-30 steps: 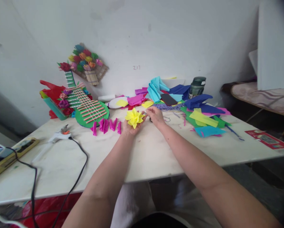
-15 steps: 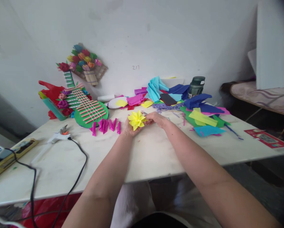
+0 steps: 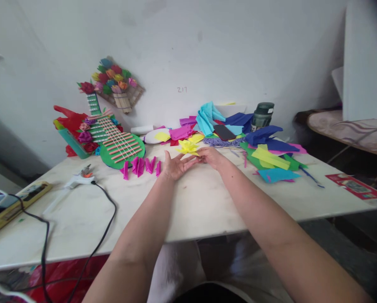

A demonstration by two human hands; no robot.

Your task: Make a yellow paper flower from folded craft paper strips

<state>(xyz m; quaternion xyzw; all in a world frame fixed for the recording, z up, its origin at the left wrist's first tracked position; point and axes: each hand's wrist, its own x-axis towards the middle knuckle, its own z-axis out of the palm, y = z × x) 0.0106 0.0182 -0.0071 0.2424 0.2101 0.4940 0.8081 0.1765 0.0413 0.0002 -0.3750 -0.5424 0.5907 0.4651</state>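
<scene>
A yellow paper flower (image 3: 187,146) with pointed petals is held up over the middle of the table, tilted so that its side faces me. My right hand (image 3: 211,157) pinches it at its lower right; the exact grip is hidden behind the fingers. Just below the flower, my left hand (image 3: 176,166) lies palm up with its thumb and fingers spread, fingertips close to my right fingers. Left of that hand, several folded magenta paper pieces (image 3: 138,166) lie in a row.
A green paper guitar (image 3: 137,146) with paper roses leans at the left back. A glue gun (image 3: 79,181) and its black cord lie front left, near a power strip (image 3: 8,210). Crepe paper sheets (image 3: 272,158), a phone (image 3: 224,132) and a dark bottle (image 3: 262,115) are at the right back.
The flower has tipped from facing me to a side view and risen slightly. My left hand has opened away from beneath it, while my right hand stays at its right side.
</scene>
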